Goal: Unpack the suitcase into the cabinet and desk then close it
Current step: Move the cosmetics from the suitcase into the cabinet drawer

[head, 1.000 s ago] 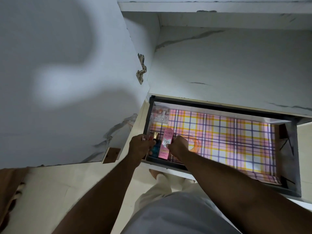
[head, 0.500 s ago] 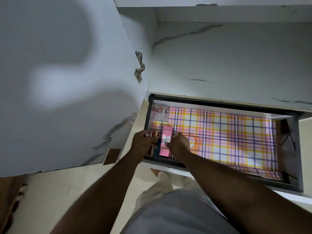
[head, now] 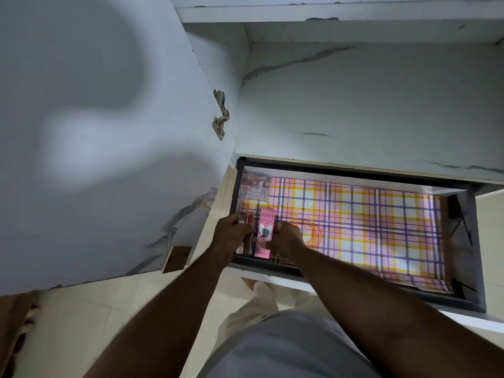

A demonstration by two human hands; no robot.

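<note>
Right hand (head: 286, 238): grip curled against the right edge of the pink carton (head: 265, 232), steadying it flat. Left hand (head: 231, 233): grip clenched round small tubes (head: 246, 218) just left of the carton; exact count unclear. Both sit in the near-left corner of the open drawer (head: 469, 241), apparently being lined up side by side to save room. Carton: printed card, slim, rectangular. Drawer: dark frame, glossy checked liner (head: 368, 222). A clear packet (head: 255, 186) lies in the far-left corner. Suitcase not visible.
</note>
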